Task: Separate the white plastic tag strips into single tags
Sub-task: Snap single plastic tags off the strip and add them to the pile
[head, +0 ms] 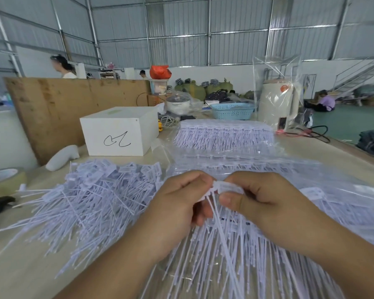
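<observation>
Both hands meet at the middle of the view over the table. My left hand [177,203] and my right hand [266,199] each pinch the head end of a short white tag strip [219,187], whose thin tails hang down between them. A loose pile of single tags [99,190] lies to the left. Flat joined strips [311,212] spread under and to the right of my hands. A tall neat stack of strips [224,133] stands farther back.
A white box [119,131] with a black scribble stands at the back left, a tape roll [3,180] at the left edge. Behind are a blue basket [232,111], a bagged kettle [277,102], cables and a wooden board [58,104]. People are in the background.
</observation>
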Action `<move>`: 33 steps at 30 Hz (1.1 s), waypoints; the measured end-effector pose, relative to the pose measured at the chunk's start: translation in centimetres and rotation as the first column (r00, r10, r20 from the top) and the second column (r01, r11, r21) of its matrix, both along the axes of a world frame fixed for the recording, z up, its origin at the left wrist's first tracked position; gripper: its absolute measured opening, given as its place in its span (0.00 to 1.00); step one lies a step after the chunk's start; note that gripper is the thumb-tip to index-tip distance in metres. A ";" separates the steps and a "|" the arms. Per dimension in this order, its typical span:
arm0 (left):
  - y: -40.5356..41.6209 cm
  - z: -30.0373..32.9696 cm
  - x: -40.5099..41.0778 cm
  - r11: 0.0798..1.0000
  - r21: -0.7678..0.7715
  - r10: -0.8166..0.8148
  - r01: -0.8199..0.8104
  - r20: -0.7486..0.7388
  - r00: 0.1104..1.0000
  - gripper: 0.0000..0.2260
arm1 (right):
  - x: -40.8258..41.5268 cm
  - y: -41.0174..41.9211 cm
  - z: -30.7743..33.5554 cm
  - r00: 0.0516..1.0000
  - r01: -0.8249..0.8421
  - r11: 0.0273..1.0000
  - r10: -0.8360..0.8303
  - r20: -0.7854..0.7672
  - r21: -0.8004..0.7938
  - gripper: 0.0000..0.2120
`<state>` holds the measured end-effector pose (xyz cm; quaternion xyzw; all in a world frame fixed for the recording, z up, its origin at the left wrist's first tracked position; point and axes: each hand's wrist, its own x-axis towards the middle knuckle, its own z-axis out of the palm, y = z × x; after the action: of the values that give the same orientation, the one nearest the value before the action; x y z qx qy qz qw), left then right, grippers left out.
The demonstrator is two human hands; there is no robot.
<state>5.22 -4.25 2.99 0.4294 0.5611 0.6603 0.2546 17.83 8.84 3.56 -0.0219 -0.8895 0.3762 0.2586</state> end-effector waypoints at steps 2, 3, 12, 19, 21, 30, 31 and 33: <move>0.2 0.0 0.4 0.996 0.056 0.072 -0.075 0.049 0.996 0.14 | -0.5 -0.7 -0.2 0.993 0.100 0.992 -0.094 -0.077 0.076 0.10; 0.3 0.0 0.5 0.991 0.078 0.101 -0.106 0.065 0.993 0.15 | -0.8 -1.1 -0.3 0.982 0.160 0.981 -0.146 -0.117 0.115 0.09; 0.7 -0.2 1.4 0.969 0.135 0.173 -0.209 0.236 0.956 0.14 | -1.5 -2.8 -0.1 0.917 0.355 0.927 -0.321 -0.236 0.119 0.10; 0.2 -0.2 -1.0 0.998 0.010 0.064 -0.065 0.125 0.990 0.05 | -0.3 -1.2 0.2 0.994 0.059 0.993 -0.068 -0.082 -0.102 0.08; 0.4 -0.6 -0.4 1.000 -0.029 -0.007 0.008 0.061 0.998 0.07 | -0.4 -1.5 -0.3 0.994 -0.093 0.994 0.095 0.051 -0.055 0.09; 0.4 -1.0 0.1 0.992 -0.098 -0.091 0.081 -0.096 0.991 0.09 | -0.5 -1.7 -0.6 0.984 0.050 0.983 -0.079 0.162 0.177 0.31; 0.4 -0.9 0.0 0.992 -0.103 -0.078 0.070 -0.083 0.994 0.05 | -0.5 -1.6 -0.7 0.984 0.054 0.983 -0.082 0.159 0.173 0.31; 0.4 -0.7 -0.3 0.994 -0.094 -0.058 0.054 -0.048 0.997 0.02 | -0.5 -1.4 -0.4 0.988 0.013 0.991 -0.033 0.151 0.132 0.26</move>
<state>4.95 -3.81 2.26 0.4493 0.5850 0.6152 0.2783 17.34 7.41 3.18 -0.0438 -0.9291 0.3113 0.1948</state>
